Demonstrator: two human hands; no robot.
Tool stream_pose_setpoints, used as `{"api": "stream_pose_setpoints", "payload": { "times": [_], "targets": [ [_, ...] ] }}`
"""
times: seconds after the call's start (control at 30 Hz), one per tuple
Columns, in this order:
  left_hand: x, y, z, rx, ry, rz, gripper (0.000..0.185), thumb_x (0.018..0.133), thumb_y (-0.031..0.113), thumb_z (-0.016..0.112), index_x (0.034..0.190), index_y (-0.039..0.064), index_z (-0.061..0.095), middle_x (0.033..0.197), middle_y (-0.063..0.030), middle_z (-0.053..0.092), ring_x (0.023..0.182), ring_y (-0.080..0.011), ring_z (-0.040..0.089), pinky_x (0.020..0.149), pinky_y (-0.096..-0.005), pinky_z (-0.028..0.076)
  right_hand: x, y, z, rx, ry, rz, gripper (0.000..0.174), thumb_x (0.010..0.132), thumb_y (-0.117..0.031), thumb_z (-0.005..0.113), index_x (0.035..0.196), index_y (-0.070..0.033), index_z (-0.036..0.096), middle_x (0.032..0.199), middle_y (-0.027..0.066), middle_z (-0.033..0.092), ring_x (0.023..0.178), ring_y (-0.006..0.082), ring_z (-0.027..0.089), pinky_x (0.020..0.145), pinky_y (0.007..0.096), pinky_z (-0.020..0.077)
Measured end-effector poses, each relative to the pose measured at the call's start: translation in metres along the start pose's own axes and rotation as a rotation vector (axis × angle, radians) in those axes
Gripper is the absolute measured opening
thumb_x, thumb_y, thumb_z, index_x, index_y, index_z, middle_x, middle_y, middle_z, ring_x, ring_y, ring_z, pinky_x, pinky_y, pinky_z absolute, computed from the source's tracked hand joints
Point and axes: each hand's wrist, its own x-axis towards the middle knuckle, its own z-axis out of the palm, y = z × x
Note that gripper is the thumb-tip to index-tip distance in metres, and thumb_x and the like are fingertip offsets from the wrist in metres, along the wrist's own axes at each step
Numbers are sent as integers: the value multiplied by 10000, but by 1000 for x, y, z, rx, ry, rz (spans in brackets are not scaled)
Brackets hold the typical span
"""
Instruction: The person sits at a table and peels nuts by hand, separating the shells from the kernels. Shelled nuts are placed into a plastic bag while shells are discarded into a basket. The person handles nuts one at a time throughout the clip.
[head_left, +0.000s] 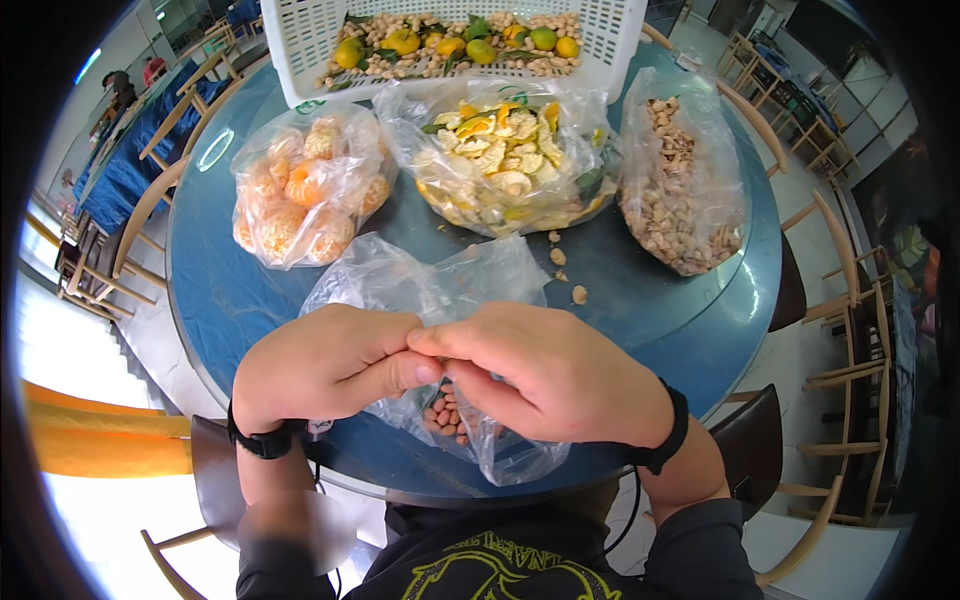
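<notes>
My left hand and my right hand meet at the fingertips above a clear plastic bag. Shelled peanut kernels lie in that bag, just below my fingers. Both thumbs and index fingers are bent inward and touch; anything between them is hidden. Past the hands, a bag of peeled mandarins stands at left, a bag of citrus peels in the middle, and a bag of peanut shells at right.
A white plastic crate at the back holds unshelled peanuts and mandarins with leaves. A few peanuts lie loose on the round blue-covered table. Wooden chairs surround it; people are far left.
</notes>
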Motion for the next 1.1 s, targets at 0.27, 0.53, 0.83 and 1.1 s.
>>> {"api": "stream_pose_setpoints", "payload": {
  "times": [0.27,0.53,0.83,1.1],
  "targets": [
    [-4,1,7,-290,52,-65,412,1138,401,432,981,56,594,756,-37,649,651,-182,624,624,-322,495,2,3,3,-27,116,-83,301,899,-12,763,1177,-58,656,923,114,670,781,318,671,675,389,530],
    [8,-1,27,-428,226,-30,368,1149,364,414,1021,46,547,785,-39,582,722,-143,550,683,-297,463,3,9,13,-277,272,-182,339,904,-34,753,1207,-15,602,895,113,648,778,306,655,655,393,536],
    [11,5,30,-462,243,4,371,1158,360,389,1045,44,547,801,-38,559,735,-141,543,701,-292,469,4,2,10,-359,288,-189,354,911,-27,753,1222,32,595,883,115,645,757,287,646,635,369,528],
    [13,-1,37,-617,209,26,405,1161,364,380,974,38,531,783,-30,543,710,-129,514,678,-287,457,4,1,8,-324,267,-167,270,929,7,714,1173,23,600,905,121,648,756,304,645,647,393,531]
  ]
}}
